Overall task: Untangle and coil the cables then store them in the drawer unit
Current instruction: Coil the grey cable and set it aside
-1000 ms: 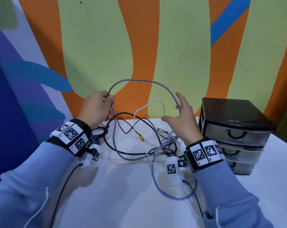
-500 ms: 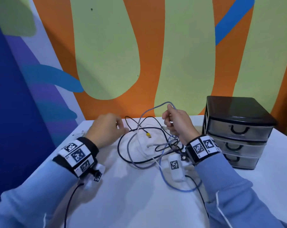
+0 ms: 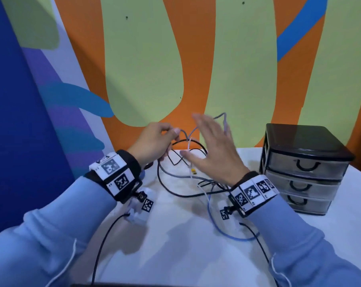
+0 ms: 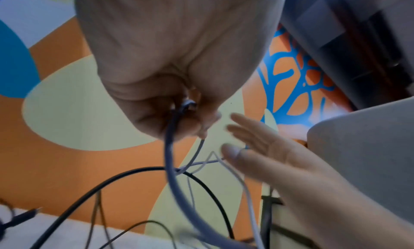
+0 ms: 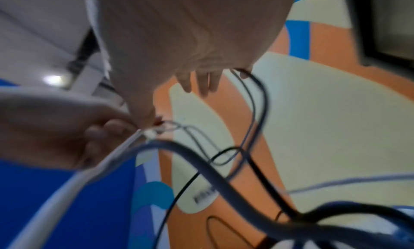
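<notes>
Several cables (image 3: 187, 183) lie knotted on the white table (image 3: 175, 245) at centre frame, a blue loop nearest, black and grey strands beyond. Behind them the left hand (image 3: 152, 141) pinches a grey cable (image 4: 177, 164), while the right hand (image 3: 212, 148) hovers with fingers spread, gripping nothing. The drawer unit (image 3: 303, 168) stands at right, drawers closed. Untangling looks barely begun; next, the free hand probably needs to draw that grey strand out of the black loop.
</notes>
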The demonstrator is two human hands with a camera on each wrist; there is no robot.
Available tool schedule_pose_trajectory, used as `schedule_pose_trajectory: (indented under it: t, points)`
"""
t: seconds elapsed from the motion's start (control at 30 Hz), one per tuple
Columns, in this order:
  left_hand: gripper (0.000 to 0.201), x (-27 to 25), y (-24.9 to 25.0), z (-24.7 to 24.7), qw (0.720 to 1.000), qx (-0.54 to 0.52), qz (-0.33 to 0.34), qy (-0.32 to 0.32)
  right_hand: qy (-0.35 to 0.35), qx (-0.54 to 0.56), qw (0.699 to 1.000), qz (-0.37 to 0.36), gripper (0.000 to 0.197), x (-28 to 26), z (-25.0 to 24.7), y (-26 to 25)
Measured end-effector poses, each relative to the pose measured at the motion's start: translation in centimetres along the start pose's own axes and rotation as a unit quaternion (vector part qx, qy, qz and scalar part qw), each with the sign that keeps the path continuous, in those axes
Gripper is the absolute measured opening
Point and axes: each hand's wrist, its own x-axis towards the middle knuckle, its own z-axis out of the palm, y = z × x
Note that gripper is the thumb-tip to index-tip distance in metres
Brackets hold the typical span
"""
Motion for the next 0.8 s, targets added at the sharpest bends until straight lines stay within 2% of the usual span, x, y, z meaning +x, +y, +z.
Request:
schedule_pose_trajectory:
  t: [0.07,0.1,0.2,0.27,0.33,0.5,0.6,0.67,0.73,0.8]
  points:
    - [0.037,0.4,0.9,-0.6,0.999,-0.003,0.026,0.024,-0.123,0.007,0.992,0.030,0.093,0.1,0.8,-0.8]
    - [0.038,0.5,1.2,-1.0,0.999,0.003,0.037,0.037,-0.182,-0.008,0.982,0.056,0.086,0.2,1.2,-0.4]
    - [0.039,0.5,1.7,-2.9,0.995,0.002,0.057,0.077,-0.332,-0.126,0.930,0.099,0.053,-0.1,1.7,1.8]
    - [0.038,0.4,2.0,-4.8,0.993,-0.024,0.061,0.094,-0.389,-0.157,0.898,0.133,0.035,-0.5,1.8,2.8]
    - [0.039,0.3,2.9,-6.8,0.989,-0.038,0.076,0.117,-0.383,-0.181,0.892,0.159,0.025,-0.5,1.8,3.4]
    - [0.038,-0.4,6.7,-12.2,0.953,-0.092,0.128,0.257,-0.409,-0.201,0.866,0.207,0.028,-0.4,2.0,5.0]
    - [0.036,-1.2,7.4,-15.4,0.924,-0.128,0.155,0.324,-0.384,-0.181,0.884,0.196,0.026,-0.4,1.4,5.0]
    - [0.036,-1.5,6.8,-16.8,0.912,-0.147,0.147,0.354,-0.357,-0.158,0.902,0.185,0.031,-0.4,0.4,4.9]
    - [0.036,-1.6,6.0,-17.5,0.907,-0.151,0.128,0.371,-0.334,-0.039,0.922,0.191,0.033,-0.7,-0.9,4.8]
    - [0.036,-1.7,5.1,-17.9,0.915,-0.155,0.110,0.356,-0.246,0.162,0.927,0.231,0.031,-1.0,-2.1,4.4]
